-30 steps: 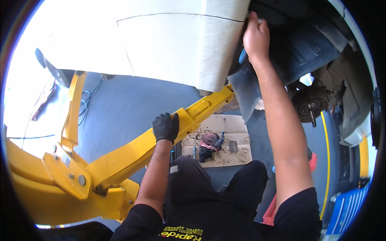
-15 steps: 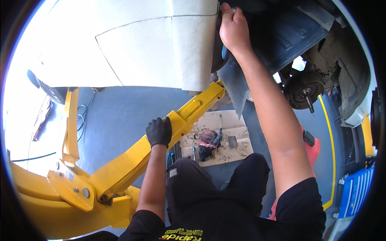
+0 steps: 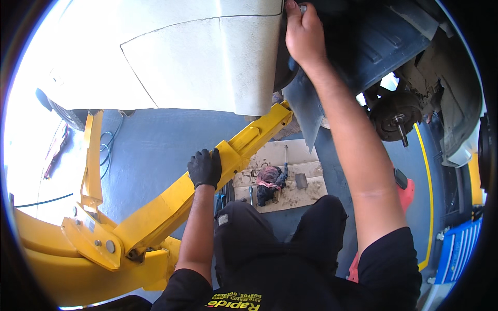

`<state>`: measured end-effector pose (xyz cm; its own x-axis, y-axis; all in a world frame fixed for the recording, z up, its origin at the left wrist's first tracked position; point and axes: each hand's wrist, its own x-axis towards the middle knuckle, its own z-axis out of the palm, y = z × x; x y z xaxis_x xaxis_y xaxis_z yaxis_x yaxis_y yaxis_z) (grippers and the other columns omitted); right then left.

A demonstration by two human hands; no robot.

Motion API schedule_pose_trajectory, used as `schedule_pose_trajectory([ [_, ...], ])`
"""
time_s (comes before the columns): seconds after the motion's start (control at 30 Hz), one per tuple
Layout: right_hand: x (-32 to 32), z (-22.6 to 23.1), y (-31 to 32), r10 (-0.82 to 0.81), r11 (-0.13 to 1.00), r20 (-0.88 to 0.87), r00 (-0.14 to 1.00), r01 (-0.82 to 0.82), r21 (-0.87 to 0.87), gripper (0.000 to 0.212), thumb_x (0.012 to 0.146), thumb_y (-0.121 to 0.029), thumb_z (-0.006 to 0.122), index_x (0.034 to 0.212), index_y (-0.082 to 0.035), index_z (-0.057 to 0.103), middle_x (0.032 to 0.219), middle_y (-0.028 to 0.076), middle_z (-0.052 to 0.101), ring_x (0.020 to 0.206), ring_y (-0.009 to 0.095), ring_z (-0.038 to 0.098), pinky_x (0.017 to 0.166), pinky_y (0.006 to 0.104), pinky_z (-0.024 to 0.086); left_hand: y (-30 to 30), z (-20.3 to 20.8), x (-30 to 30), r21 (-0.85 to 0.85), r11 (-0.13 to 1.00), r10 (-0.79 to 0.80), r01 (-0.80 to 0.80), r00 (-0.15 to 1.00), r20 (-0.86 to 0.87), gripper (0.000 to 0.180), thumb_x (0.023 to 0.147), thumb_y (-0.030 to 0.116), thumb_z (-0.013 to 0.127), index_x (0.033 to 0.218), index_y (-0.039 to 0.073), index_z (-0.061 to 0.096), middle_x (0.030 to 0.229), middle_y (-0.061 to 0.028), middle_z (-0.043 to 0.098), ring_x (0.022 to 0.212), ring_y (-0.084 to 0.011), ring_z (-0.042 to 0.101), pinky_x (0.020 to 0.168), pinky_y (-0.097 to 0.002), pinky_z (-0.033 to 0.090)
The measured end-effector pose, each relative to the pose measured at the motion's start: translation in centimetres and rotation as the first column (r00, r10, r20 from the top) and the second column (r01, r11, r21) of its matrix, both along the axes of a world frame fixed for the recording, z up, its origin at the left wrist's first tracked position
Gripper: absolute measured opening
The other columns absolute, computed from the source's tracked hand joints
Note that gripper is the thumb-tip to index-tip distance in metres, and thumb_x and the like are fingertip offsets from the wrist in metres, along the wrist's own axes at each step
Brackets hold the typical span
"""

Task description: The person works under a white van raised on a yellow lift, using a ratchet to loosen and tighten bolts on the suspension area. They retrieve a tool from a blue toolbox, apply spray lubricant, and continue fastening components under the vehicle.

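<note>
In a black glove, my left hand [image 3: 204,168] rests over the top of a yellow lift arm [image 3: 161,207], its fingers curled on the metal. My bare right hand [image 3: 305,32] is raised at the top, closed beside the edge of the white vehicle panel [image 3: 207,62]. A small bit of shiny metal shows by its thumb, and a blue part [image 3: 293,65] shows below the wrist. What the fist holds is mostly hidden. Behind it lies a dark wheel-well liner [image 3: 358,46], with a loose flap hanging down.
A bare wheel hub [image 3: 396,116] juts out on the right. On the floor a stained cardboard sheet [image 3: 303,194] carries a dirty rag [image 3: 270,179] and several tools. Red equipment [image 3: 407,194] and a blue rack [image 3: 459,251] stand at right; a hose [image 3: 107,150] lies at left.
The view has shifted very slightly. My right hand stays closed at the panel's edge, a little lower in the picture beside the blue part; my left hand stays on the lift arm.
</note>
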<state>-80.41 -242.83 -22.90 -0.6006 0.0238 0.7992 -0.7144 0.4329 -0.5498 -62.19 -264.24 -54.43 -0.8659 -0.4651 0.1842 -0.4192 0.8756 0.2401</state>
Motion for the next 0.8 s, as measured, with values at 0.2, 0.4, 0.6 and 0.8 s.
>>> schedule_pose_trajectory([
  [0.2,1.3,2.1,-0.1,0.010,0.995,0.155,0.988,-0.025,0.094,0.054,0.109,-0.039,0.043,0.113,0.012,0.062,0.109,0.038,0.067,0.111,0.052,0.063,0.095,0.0516,0.049,-0.3,0.4,0.8,0.007,1.000,0.030,-0.030,0.999,0.036,0.051,0.105,0.049,0.046,0.104,0.005,0.070,0.106,-0.0192,0.070,0.103,-0.0388,0.065,0.090,-0.0524,0.049],
  [0.4,-2.2,-0.3,0.1,0.028,0.997,-0.268,0.963,-0.048,-0.067,0.034,0.108,-0.029,0.052,0.105,0.005,0.057,0.092,0.030,0.069,0.086,0.052,0.067,0.070,0.0565,0.050,0.5,0.4,-0.6,-0.023,1.000,-0.014,0.013,1.000,-0.011,0.051,0.105,0.049,0.045,0.103,0.005,0.070,0.105,-0.0196,0.071,0.103,-0.0393,0.066,0.090,-0.0525,0.049],
  [0.6,1.3,2.4,-0.1,0.490,0.869,0.512,0.706,-0.351,-0.349,0.032,0.111,-0.035,0.042,0.102,-0.008,0.054,0.082,0.009,0.058,0.059,0.020,0.058,0.049,0.0371,0.048,-0.3,-0.3,0.2,-0.035,0.999,0.012,-0.012,1.000,0.004,0.051,0.106,0.048,0.044,0.102,0.005,0.070,0.103,-0.0195,0.070,0.101,-0.0397,0.066,0.089,-0.0530,0.049],
  [0.8,-0.2,0.5,-1.2,-0.057,0.990,-0.082,0.995,0.046,-0.133,0.038,0.107,-0.030,0.050,0.089,0.003,0.055,0.088,0.028,0.067,0.082,0.048,0.067,0.066,0.0519,0.048,0.3,0.3,0.1,-0.045,0.999,0.014,-0.013,1.000,0.024,0.051,0.106,0.049,0.044,0.103,0.005,0.070,0.104,-0.0191,0.070,0.103,-0.0393,0.065,0.090,-0.0523,0.049],
])
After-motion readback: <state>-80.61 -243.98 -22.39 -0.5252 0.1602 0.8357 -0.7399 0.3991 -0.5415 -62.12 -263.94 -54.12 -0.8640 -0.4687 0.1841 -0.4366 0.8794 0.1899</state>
